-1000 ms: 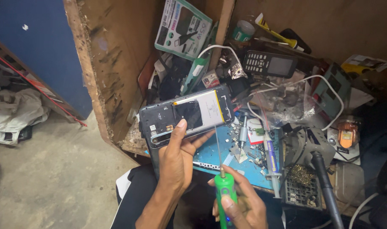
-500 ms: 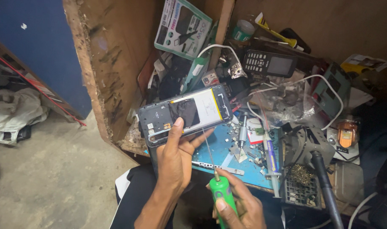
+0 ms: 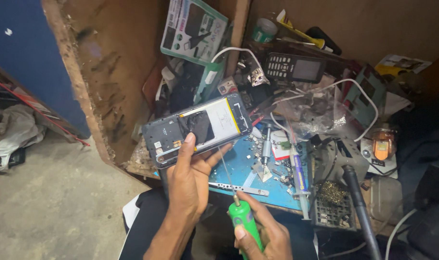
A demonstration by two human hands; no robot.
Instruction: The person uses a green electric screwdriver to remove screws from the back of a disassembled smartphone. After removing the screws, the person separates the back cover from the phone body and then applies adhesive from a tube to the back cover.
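Observation:
My left hand [image 3: 190, 178] holds an opened smartphone [image 3: 197, 129] with its back cover off, so the white battery and dark circuit board show. The thumb rests on the phone's lower edge. My right hand [image 3: 265, 236] grips a green-handled screwdriver [image 3: 243, 221] low in the picture. Its thin metal shaft points up toward the phone's lower right part, and whether the tip touches the phone is unclear. Both hands hover over a blue work mat [image 3: 258, 178].
A cluttered bench holds a black keypad phone [image 3: 294, 67], white cables [image 3: 335, 89], a syringe [image 3: 299, 175], a metal ruler strip [image 3: 238, 188], a boxed tool set [image 3: 193, 29] and a dark hose [image 3: 356, 212]. A worn wooden panel [image 3: 104, 77] stands left, grey floor below it.
The phone has shifted slightly left and down in my left hand. My right hand with the green screwdriver has dropped lower and drawn back from the phone.

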